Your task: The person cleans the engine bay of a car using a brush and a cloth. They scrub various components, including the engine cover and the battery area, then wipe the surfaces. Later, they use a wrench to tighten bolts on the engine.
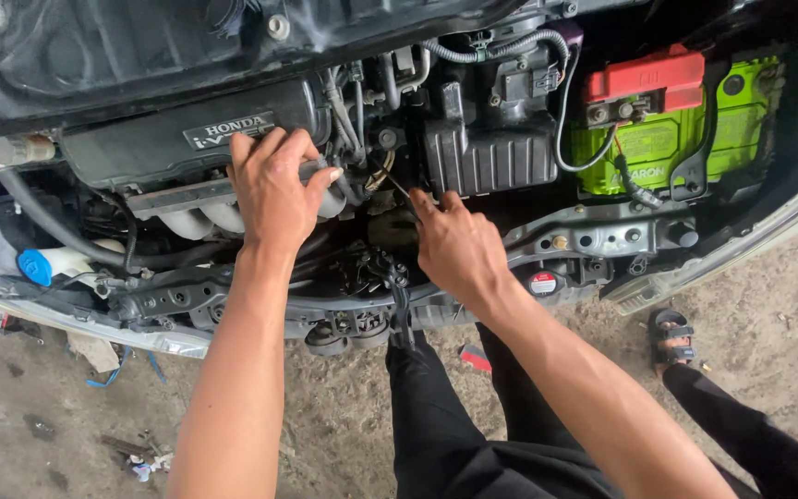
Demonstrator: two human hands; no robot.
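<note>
Left hand [274,189] spread wide, palm down, fingers resting on the pale intake pipes [205,217] just below the black engine cover [187,139]. Right hand [454,245] pinching a thin metal rod [392,180] reaching into the engine gap beside the black ribbed box [491,157]. Green battery [685,139] with red cap well apart, far right.

The fingertips of the right hand [459,245] are lost in the dark gap at the frame's centre, so what is touched cannot be told. The green rectangular plastic battery [671,139], upper right, is partly covered by its red terminal cover [644,81]. The left hand [274,189] hides part of the grey metal intake pipes [198,218].
</note>
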